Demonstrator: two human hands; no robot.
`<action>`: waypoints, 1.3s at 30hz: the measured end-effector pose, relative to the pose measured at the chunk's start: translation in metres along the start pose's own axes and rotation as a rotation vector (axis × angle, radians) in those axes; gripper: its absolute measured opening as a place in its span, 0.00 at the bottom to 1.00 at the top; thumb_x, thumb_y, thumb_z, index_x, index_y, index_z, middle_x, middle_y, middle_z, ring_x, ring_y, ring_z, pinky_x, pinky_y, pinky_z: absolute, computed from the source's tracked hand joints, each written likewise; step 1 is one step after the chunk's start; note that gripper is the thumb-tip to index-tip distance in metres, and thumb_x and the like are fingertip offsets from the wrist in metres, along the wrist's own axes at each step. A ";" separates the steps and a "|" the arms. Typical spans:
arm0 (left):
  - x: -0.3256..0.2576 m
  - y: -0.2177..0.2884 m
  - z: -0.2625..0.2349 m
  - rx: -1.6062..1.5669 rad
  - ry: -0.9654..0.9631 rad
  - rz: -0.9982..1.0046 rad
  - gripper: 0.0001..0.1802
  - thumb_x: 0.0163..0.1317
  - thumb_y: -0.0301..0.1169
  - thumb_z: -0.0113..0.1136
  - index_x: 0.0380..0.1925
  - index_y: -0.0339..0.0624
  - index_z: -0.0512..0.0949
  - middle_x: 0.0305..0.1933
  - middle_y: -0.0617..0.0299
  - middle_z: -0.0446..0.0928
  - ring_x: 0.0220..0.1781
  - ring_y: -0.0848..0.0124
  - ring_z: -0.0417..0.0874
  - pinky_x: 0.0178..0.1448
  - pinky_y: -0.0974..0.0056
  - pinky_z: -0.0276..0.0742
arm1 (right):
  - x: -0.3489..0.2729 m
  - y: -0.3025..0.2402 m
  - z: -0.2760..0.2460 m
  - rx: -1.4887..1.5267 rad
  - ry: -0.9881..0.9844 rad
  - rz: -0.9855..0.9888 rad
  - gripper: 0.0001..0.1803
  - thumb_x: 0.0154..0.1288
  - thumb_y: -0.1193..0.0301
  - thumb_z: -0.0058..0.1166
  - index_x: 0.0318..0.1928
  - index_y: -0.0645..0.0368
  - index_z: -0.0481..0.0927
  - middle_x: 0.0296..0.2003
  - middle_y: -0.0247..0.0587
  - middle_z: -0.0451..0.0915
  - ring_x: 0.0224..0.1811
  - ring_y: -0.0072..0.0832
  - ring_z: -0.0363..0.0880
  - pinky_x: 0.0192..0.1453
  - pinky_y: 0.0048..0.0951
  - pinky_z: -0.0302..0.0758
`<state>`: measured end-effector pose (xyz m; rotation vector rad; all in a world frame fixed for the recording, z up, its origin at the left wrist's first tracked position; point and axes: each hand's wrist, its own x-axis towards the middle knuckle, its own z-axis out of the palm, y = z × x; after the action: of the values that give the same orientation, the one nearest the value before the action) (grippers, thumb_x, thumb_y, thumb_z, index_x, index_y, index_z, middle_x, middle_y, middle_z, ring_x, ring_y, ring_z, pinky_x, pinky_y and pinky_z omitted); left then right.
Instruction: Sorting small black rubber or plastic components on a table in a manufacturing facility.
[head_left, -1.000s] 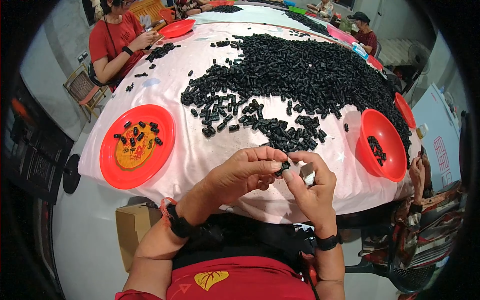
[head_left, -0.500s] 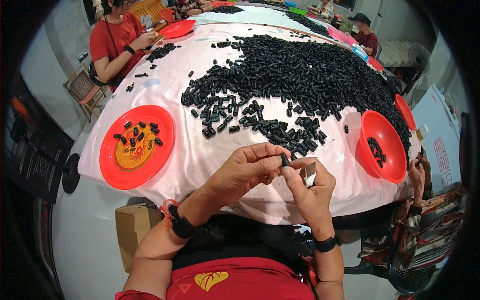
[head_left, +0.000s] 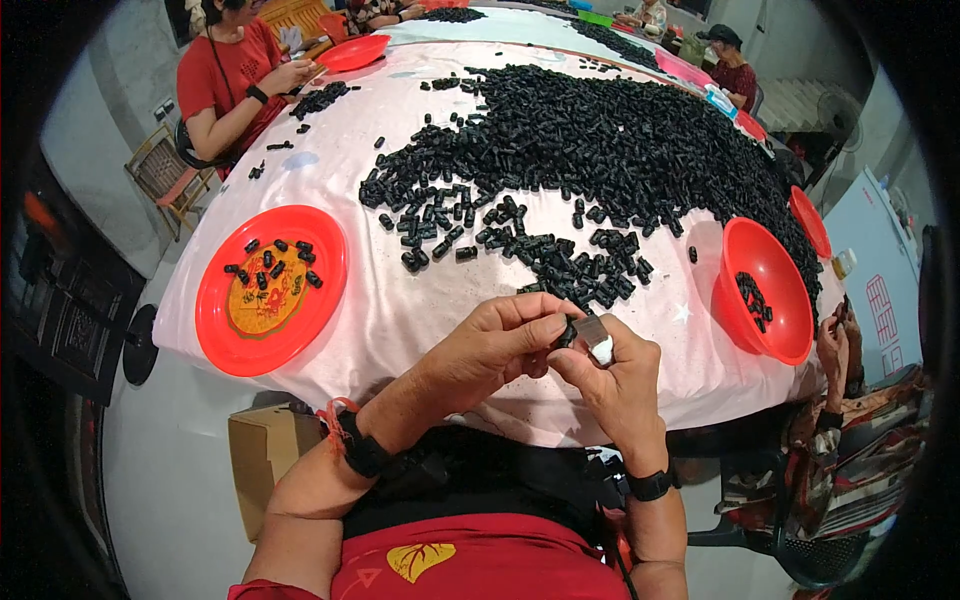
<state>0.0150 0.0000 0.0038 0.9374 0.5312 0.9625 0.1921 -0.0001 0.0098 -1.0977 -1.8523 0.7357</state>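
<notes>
Just above the near edge of the table my two hands meet. My left hand [head_left: 500, 343] is closed, pinching a small black cylindrical piece [head_left: 568, 332] between thumb and fingertips. In my right hand [head_left: 622, 385] is a small flat metal blade [head_left: 590, 329] with a white wrapped end, held against the black piece. My right thumb presses near the piece too. Fingers hide much of the piece and the blade's edge. Beyond my hands lies a large heap of similar black pieces [head_left: 620, 140], with a loose cluster [head_left: 575, 262] closest to me.
A red plate [head_left: 215, 325] with several black pieces stands at left. At right is a red bowl [head_left: 775, 270], also holding pieces. Another person's hands [head_left: 832, 350] work at the right edge; a person in red [head_left: 225, 105] sits far left. A cardboard box [head_left: 250, 470] stands below the table.
My right hand has shifted slightly left, bringing the blade from beside the black piece up against it. My left hand keeps its pinch almost in place.
</notes>
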 end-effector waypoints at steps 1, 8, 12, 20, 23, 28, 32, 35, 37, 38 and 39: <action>0.000 -0.001 0.000 0.001 -0.002 -0.012 0.15 0.68 0.39 0.52 0.47 0.43 0.75 0.29 0.75 0.73 0.28 0.88 0.67 0.30 0.81 0.62 | 0.000 0.000 0.000 -0.006 0.007 -0.016 0.21 0.51 0.56 0.68 0.32 0.61 0.79 0.18 0.41 0.78 0.19 0.22 0.77 0.21 0.26 0.70; 0.001 -0.002 0.001 0.014 -0.013 0.016 0.15 0.68 0.38 0.52 0.48 0.41 0.74 0.30 0.74 0.73 0.28 0.87 0.67 0.30 0.80 0.64 | 0.000 0.005 0.005 0.023 0.009 0.017 0.21 0.49 0.55 0.68 0.30 0.60 0.79 0.17 0.40 0.78 0.18 0.28 0.79 0.21 0.27 0.71; 0.001 -0.002 0.000 0.040 -0.018 0.009 0.15 0.68 0.37 0.51 0.48 0.40 0.74 0.30 0.73 0.73 0.28 0.86 0.68 0.32 0.79 0.65 | 0.000 0.004 0.005 -0.050 0.019 -0.006 0.21 0.48 0.54 0.68 0.29 0.59 0.79 0.16 0.40 0.77 0.18 0.31 0.79 0.21 0.27 0.71; 0.000 -0.003 0.001 -0.030 0.001 -0.016 0.15 0.68 0.36 0.51 0.49 0.40 0.73 0.32 0.72 0.74 0.30 0.86 0.71 0.33 0.79 0.67 | -0.001 0.006 0.007 -0.111 0.043 -0.049 0.22 0.48 0.53 0.68 0.29 0.59 0.79 0.16 0.41 0.77 0.17 0.33 0.78 0.21 0.28 0.71; 0.001 -0.003 -0.003 -0.007 -0.054 -0.027 0.18 0.67 0.33 0.51 0.53 0.34 0.69 0.45 0.60 0.77 0.47 0.75 0.79 0.52 0.68 0.78 | -0.001 0.006 0.007 -0.068 0.059 -0.052 0.22 0.48 0.53 0.68 0.30 0.59 0.79 0.16 0.41 0.77 0.17 0.33 0.78 0.21 0.28 0.71; 0.002 -0.006 -0.003 -0.026 -0.054 -0.014 0.17 0.67 0.33 0.51 0.53 0.35 0.69 0.46 0.61 0.76 0.47 0.75 0.79 0.51 0.70 0.77 | -0.001 0.009 0.006 -0.127 0.037 -0.052 0.22 0.48 0.53 0.68 0.30 0.60 0.80 0.17 0.42 0.77 0.17 0.33 0.78 0.21 0.28 0.72; 0.001 -0.005 -0.002 -0.021 -0.053 -0.019 0.17 0.67 0.33 0.51 0.52 0.35 0.69 0.46 0.61 0.76 0.47 0.76 0.79 0.51 0.70 0.77 | -0.001 0.006 0.006 -0.095 0.045 -0.048 0.22 0.49 0.53 0.67 0.30 0.60 0.80 0.17 0.42 0.77 0.17 0.33 0.78 0.21 0.28 0.71; 0.001 -0.004 -0.001 -0.009 -0.049 -0.025 0.17 0.67 0.33 0.52 0.52 0.36 0.69 0.45 0.62 0.76 0.46 0.77 0.78 0.51 0.70 0.77 | -0.002 0.007 0.007 -0.070 0.057 -0.050 0.21 0.49 0.54 0.67 0.30 0.60 0.80 0.17 0.42 0.76 0.17 0.33 0.78 0.21 0.28 0.71; 0.001 -0.005 -0.002 -0.007 -0.053 -0.012 0.17 0.67 0.33 0.52 0.52 0.36 0.69 0.45 0.63 0.75 0.45 0.78 0.78 0.51 0.71 0.77 | -0.002 0.008 0.007 -0.088 0.048 -0.054 0.22 0.50 0.53 0.67 0.30 0.60 0.80 0.17 0.42 0.76 0.16 0.33 0.77 0.20 0.28 0.70; 0.001 -0.005 -0.002 -0.006 -0.052 -0.012 0.17 0.67 0.33 0.52 0.52 0.36 0.69 0.45 0.63 0.75 0.45 0.78 0.78 0.51 0.71 0.77 | -0.001 0.007 0.007 -0.087 0.047 -0.055 0.22 0.50 0.53 0.67 0.30 0.60 0.80 0.17 0.42 0.76 0.16 0.33 0.77 0.20 0.28 0.70; 0.000 -0.004 -0.002 0.002 -0.049 -0.008 0.17 0.67 0.33 0.52 0.52 0.36 0.70 0.45 0.63 0.75 0.45 0.78 0.78 0.51 0.71 0.77 | -0.001 0.005 0.007 -0.095 0.046 -0.064 0.22 0.50 0.53 0.66 0.29 0.60 0.80 0.16 0.42 0.76 0.16 0.33 0.77 0.20 0.28 0.70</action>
<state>0.0159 0.0000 -0.0005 0.9577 0.4941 0.9301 0.1884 0.0011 0.0026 -1.1013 -1.8902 0.5863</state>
